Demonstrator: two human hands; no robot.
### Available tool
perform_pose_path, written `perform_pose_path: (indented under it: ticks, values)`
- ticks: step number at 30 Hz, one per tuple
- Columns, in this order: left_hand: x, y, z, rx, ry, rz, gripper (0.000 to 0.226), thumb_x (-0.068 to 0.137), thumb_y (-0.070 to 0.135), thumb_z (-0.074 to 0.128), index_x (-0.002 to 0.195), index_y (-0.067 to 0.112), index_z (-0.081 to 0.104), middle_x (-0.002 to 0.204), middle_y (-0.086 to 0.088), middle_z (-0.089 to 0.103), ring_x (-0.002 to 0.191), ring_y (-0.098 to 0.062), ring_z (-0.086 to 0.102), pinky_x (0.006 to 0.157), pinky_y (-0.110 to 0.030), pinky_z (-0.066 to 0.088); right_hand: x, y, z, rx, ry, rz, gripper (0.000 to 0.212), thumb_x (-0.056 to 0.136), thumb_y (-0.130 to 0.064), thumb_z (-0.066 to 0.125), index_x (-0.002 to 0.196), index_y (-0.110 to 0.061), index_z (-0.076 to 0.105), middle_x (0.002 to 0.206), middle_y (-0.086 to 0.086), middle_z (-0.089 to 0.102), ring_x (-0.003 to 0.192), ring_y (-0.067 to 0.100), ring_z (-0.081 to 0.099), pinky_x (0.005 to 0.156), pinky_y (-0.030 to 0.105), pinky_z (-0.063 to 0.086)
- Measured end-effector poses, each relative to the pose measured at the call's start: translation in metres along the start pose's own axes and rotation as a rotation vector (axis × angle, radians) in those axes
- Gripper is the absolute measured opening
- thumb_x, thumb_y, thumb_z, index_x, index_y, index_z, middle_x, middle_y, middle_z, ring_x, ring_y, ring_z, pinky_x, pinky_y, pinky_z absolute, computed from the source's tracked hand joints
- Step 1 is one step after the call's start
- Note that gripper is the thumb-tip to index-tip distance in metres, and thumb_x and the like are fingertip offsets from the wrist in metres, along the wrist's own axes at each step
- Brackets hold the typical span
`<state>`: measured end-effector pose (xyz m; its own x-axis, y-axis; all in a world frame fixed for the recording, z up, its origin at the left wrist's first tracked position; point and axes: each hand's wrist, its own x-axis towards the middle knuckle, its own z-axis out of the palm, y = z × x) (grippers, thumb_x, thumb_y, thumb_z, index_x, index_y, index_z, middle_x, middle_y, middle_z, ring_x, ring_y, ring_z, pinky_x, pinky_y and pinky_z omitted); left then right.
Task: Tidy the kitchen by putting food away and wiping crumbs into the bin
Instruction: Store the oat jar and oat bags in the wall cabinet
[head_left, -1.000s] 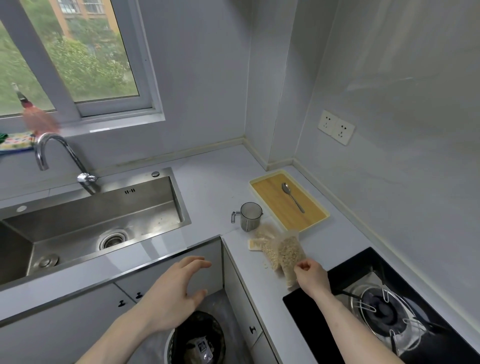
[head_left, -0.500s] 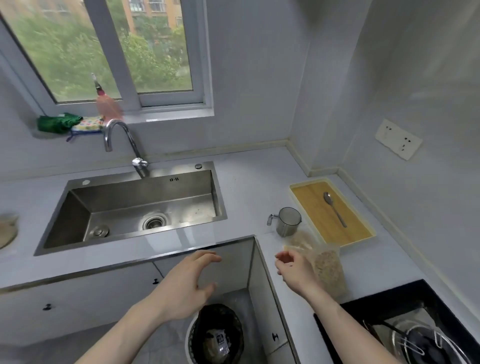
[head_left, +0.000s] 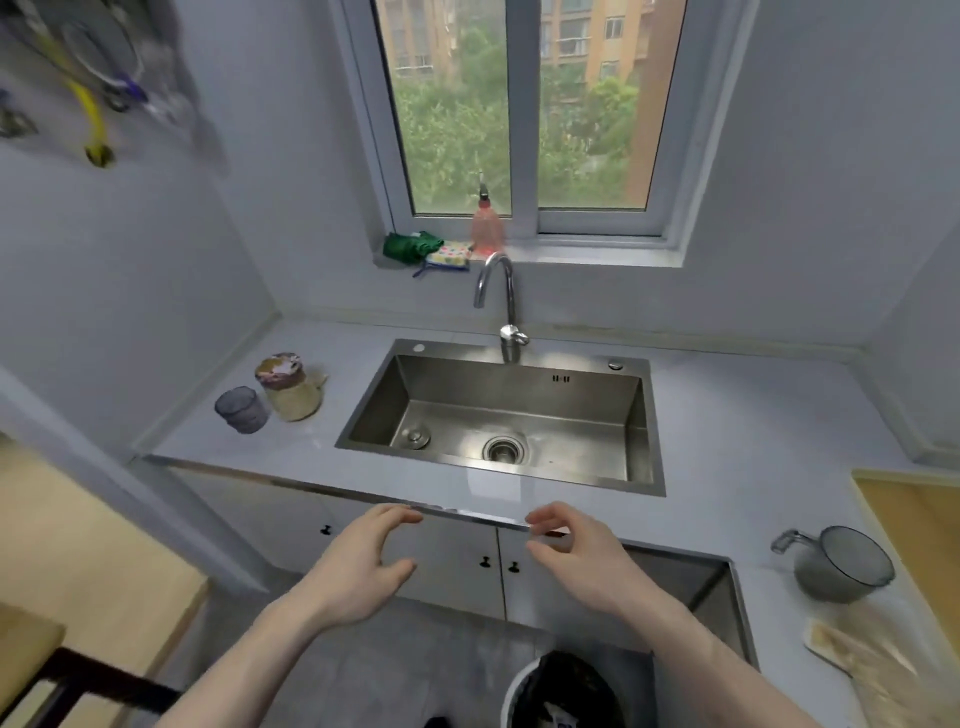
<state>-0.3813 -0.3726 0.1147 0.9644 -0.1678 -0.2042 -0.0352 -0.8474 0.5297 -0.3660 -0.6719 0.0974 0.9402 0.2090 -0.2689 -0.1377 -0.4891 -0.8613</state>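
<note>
My left hand (head_left: 358, 566) and my right hand (head_left: 576, 558) hover empty in front of the counter edge below the sink (head_left: 506, 415), fingers loosely curved, palms facing each other. A clear bag of oats (head_left: 857, 660) lies on the counter at the lower right, beside a grey measuring cup (head_left: 841, 564). On the far left of the counter stands a jar of grain with a patterned lid (head_left: 288, 387) next to a small grey cup (head_left: 241, 409). The bin with a black liner (head_left: 563, 693) sits on the floor under my right forearm.
Green and patterned cloths (head_left: 426, 249) and a pink soap bottle (head_left: 485, 226) sit on the windowsill behind the tap (head_left: 498, 296). A wooden board (head_left: 919, 525) shows at the right edge. A wooden table (head_left: 78, 561) stands at the left.
The view has swung left from the hob corner to the sink. My right hand has let go of the oat bag, which now lies on the counter at the right.
</note>
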Motion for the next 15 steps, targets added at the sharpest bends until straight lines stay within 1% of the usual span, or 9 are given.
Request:
perform_pose_path:
  ticks: [2, 5, 6, 8, 9, 11, 12, 15]
  values:
    - [0.01, -0.021, -0.019, -0.009, 0.036, -0.027, 0.049, 0.09, 0.027, 0.069, 0.135, 0.041, 0.051, 0.137, 0.027, 0.043, 0.128, 0.004, 0.045, 0.101, -0.012, 0.03, 0.018, -0.019, 0.009, -0.016, -0.017, -0.029, 0.023, 0.093, -0.032, 0.064, 0.113, -0.043, 0.06, 0.117, -0.022, 0.063, 0.091, -0.012, 0.064, 0.073, 0.009, 0.046]
    - [0.031, -0.057, -0.047, -0.005, 0.066, -0.057, 0.047, 0.091, 0.026, 0.07, 0.128, 0.044, 0.047, 0.137, 0.022, 0.045, 0.132, -0.001, 0.045, 0.105, -0.015, 0.031, 0.044, -0.042, 0.022, -0.043, -0.042, -0.048, 0.024, 0.093, -0.036, 0.063, 0.116, -0.044, 0.058, 0.119, -0.026, 0.06, 0.091, -0.011, 0.063, 0.076, 0.014, 0.05]
    - [0.042, -0.069, -0.058, -0.004, 0.074, -0.068, 0.048, 0.091, 0.026, 0.071, 0.128, 0.044, 0.046, 0.139, 0.018, 0.046, 0.131, -0.003, 0.046, 0.106, -0.016, 0.032, 0.054, -0.048, 0.026, -0.055, -0.043, -0.057, 0.025, 0.093, -0.037, 0.062, 0.116, -0.045, 0.057, 0.12, -0.026, 0.059, 0.092, -0.012, 0.063, 0.076, 0.015, 0.051]
    - [0.069, -0.103, -0.084, -0.004, 0.088, -0.103, 0.047, 0.091, 0.028, 0.071, 0.127, 0.045, 0.045, 0.143, 0.014, 0.046, 0.124, -0.007, 0.05, 0.102, -0.021, 0.041, 0.082, -0.061, 0.041, -0.049, -0.044, -0.051, 0.025, 0.092, -0.038, 0.062, 0.115, -0.046, 0.057, 0.121, -0.028, 0.057, 0.094, -0.012, 0.062, 0.074, 0.017, 0.052]
    - [0.085, -0.119, -0.097, 0.004, 0.1, -0.119, 0.047, 0.091, 0.029, 0.071, 0.129, 0.044, 0.047, 0.145, 0.012, 0.046, 0.123, -0.009, 0.052, 0.102, -0.025, 0.045, 0.096, -0.066, 0.048, -0.041, -0.034, -0.045, 0.025, 0.092, -0.038, 0.062, 0.115, -0.046, 0.057, 0.121, -0.029, 0.056, 0.095, -0.011, 0.062, 0.072, 0.019, 0.054]
    - [0.12, -0.153, -0.126, 0.053, 0.125, -0.141, 0.05, 0.091, 0.031, 0.07, 0.137, 0.037, 0.051, 0.152, 0.006, 0.046, 0.133, -0.017, 0.05, 0.11, -0.035, 0.043, 0.124, -0.078, 0.063, -0.031, -0.008, -0.026, 0.024, 0.092, -0.038, 0.062, 0.114, -0.046, 0.057, 0.121, -0.029, 0.056, 0.095, -0.01, 0.062, 0.072, 0.022, 0.057]
    - [0.138, -0.169, -0.14, 0.069, 0.129, -0.161, 0.053, 0.09, 0.03, 0.07, 0.141, 0.031, 0.051, 0.153, 0.004, 0.045, 0.135, -0.02, 0.05, 0.111, -0.037, 0.041, 0.138, -0.083, 0.071, -0.032, 0.004, -0.014, 0.024, 0.092, -0.037, 0.062, 0.114, -0.046, 0.057, 0.122, -0.028, 0.055, 0.095, -0.01, 0.062, 0.072, 0.022, 0.057]
    - [0.197, -0.222, -0.185, 0.074, 0.119, -0.239, 0.065, 0.086, 0.027, 0.073, 0.147, 0.017, 0.05, 0.155, -0.005, 0.043, 0.131, -0.03, 0.054, 0.11, -0.036, 0.038, 0.177, -0.102, 0.096, -0.045, 0.027, 0.028, 0.023, 0.091, -0.036, 0.063, 0.111, -0.047, 0.057, 0.124, -0.026, 0.055, 0.095, -0.011, 0.061, 0.069, 0.017, 0.053]
